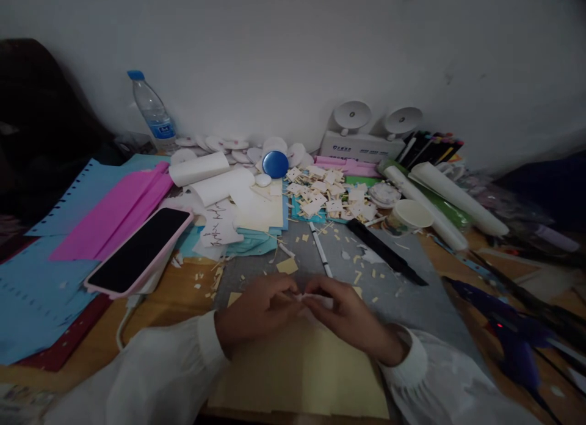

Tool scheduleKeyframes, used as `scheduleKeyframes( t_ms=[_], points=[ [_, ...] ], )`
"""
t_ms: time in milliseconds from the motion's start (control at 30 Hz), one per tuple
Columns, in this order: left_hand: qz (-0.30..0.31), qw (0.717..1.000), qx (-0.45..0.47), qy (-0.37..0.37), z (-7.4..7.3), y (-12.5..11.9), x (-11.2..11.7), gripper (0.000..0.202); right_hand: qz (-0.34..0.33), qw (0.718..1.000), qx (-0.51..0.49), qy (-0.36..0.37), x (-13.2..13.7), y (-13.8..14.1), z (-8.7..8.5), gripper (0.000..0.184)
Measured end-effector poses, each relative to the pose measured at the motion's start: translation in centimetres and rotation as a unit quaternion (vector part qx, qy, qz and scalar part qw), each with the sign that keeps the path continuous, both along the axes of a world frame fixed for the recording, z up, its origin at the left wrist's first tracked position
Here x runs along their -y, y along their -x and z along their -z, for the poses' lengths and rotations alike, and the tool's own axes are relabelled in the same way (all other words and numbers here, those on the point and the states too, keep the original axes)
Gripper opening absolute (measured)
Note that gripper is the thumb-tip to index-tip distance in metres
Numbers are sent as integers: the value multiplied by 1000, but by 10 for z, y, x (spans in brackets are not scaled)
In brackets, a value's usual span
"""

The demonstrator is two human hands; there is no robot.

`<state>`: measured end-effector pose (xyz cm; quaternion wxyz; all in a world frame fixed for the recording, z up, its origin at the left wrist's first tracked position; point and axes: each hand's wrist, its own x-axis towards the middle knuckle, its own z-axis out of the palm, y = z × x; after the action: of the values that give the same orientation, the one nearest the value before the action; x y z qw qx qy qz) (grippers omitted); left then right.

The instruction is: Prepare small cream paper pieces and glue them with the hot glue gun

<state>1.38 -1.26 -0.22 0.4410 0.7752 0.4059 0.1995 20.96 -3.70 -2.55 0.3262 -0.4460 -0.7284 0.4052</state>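
Observation:
My left hand (259,309) and my right hand (350,318) meet over the front of the desk, fingertips nearly touching. Both pinch a small, pale pinkish-white piece, seemingly paper (309,314), largely hidden by the fingers. Below them lies a big yellow-tan sheet (293,376) on a grey mat (407,315). Just beyond my fingertips is a white pen (320,249), with a small yellow square (287,265) to its left. Paper scraps are scattered around it.
Small cream card pieces (327,193) are heaped behind the mat. A phone (140,251) rests at left, near coloured paper (110,223) and a water bottle (153,110). At right are a paper cup (409,216), white rolls (460,196) and a glue gun (503,336) with a red light.

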Motion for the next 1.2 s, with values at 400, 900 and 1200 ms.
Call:
scheduleKeyframes(
  t_ms=[400,900,1200],
  points=[
    [21,997,51,46,2,-2,3,15,-25,995,36,-90,9,-1,-4,11],
    [-20,983,124,135,5,-6,8,18,-33,948,120,-293,13,2,-6,17],
    [-6,991,76,106,8,-5,9,19,-37,995,35,-84,12,-2,-3,20]
  ],
)
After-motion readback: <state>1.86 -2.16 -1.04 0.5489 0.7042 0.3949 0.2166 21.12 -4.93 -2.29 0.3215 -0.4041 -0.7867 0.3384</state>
